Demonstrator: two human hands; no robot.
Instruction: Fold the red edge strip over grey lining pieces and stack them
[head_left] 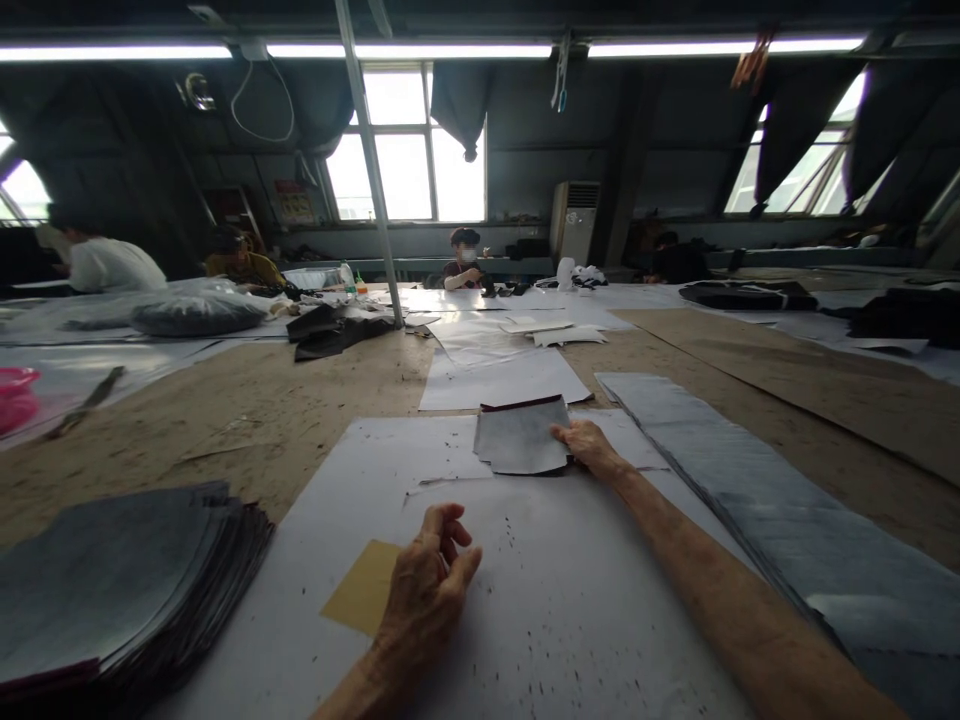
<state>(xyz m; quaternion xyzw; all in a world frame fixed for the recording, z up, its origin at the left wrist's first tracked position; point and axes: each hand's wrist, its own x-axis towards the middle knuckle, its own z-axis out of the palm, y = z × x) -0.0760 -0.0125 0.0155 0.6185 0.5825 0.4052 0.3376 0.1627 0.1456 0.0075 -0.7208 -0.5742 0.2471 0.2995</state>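
My right hand (pixel 589 447) reaches forward and grips the right edge of a small grey fabric stack (pixel 523 436), which has a dark red strip along its far edge. My left hand (pixel 433 570) rests nearer to me over the white sheet (pixel 570 590), fingers curled but apart, with nothing held. Partly under that hand lies a yellow card (pixel 363 588). A thick fanned pile of grey curved pieces (pixel 112 580) is at the left. Long grey fabric strips (pixel 780 500) lie at the right.
Further back are white papers (pixel 499 380), dark scraps (pixel 337 328), a plastic-wrapped bundle (pixel 199 308) and a metal pole (pixel 371 165). A pink basin (pixel 16 398) sits at the left edge. Several people, one masked (pixel 465 265), are at the far side of the table.
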